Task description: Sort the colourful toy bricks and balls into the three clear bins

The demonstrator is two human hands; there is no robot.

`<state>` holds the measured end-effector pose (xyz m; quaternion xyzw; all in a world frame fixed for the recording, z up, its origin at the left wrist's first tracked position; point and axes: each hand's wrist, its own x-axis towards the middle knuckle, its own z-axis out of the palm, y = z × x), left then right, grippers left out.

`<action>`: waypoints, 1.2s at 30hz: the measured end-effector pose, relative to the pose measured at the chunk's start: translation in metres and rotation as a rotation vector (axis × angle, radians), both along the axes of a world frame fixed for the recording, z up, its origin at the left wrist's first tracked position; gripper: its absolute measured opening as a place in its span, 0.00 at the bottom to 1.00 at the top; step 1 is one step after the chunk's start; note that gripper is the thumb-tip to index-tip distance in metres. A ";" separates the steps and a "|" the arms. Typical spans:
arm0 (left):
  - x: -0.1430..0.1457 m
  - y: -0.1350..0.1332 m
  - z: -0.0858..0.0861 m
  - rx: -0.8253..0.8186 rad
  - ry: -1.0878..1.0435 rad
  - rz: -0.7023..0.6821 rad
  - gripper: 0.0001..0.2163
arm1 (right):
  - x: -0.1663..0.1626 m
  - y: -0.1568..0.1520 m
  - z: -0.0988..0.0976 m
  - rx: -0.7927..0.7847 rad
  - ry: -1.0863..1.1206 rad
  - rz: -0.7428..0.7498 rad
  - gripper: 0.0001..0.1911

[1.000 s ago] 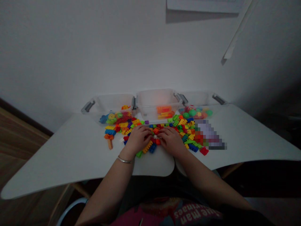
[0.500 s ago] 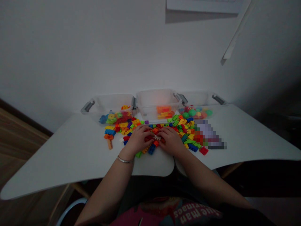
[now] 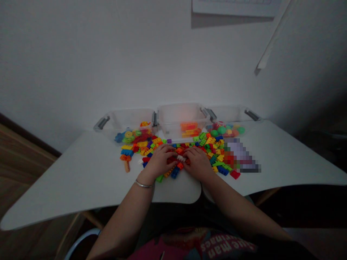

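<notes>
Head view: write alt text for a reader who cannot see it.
A left hand and right hand hold a white brick between them, amid colourful toy bricks scattered on a white table; three see-through bins stand behind.

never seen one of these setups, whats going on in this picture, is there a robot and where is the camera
No robot: these are a person's bare left hand and right hand, seen by a camera on their head looking forward and down. A white toy brick shows between their fingertips; it seems to be held, though the fingers hide the exact grip. Colourful bricks lie around the hands on a white table. Behind stand three clear bins with bright toys showing through the walls. The blocky patch on the right is blurred, so what lies there cannot be told.
</notes>
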<state>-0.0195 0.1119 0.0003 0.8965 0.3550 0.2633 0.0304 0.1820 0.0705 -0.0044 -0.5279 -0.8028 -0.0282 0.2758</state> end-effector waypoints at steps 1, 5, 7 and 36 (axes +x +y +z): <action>0.000 0.000 0.000 -0.003 -0.001 -0.003 0.10 | -0.001 -0.001 0.001 -0.002 -0.019 -0.045 0.08; 0.000 0.000 0.002 -0.016 0.006 -0.008 0.09 | -0.003 -0.004 0.004 0.002 -0.085 -0.177 0.13; 0.001 0.000 0.002 -0.016 0.004 -0.013 0.08 | -0.004 -0.004 0.004 0.010 -0.090 -0.180 0.14; 0.002 -0.003 0.011 -0.083 -0.111 0.053 0.09 | 0.003 0.004 -0.001 0.068 0.187 -0.002 0.05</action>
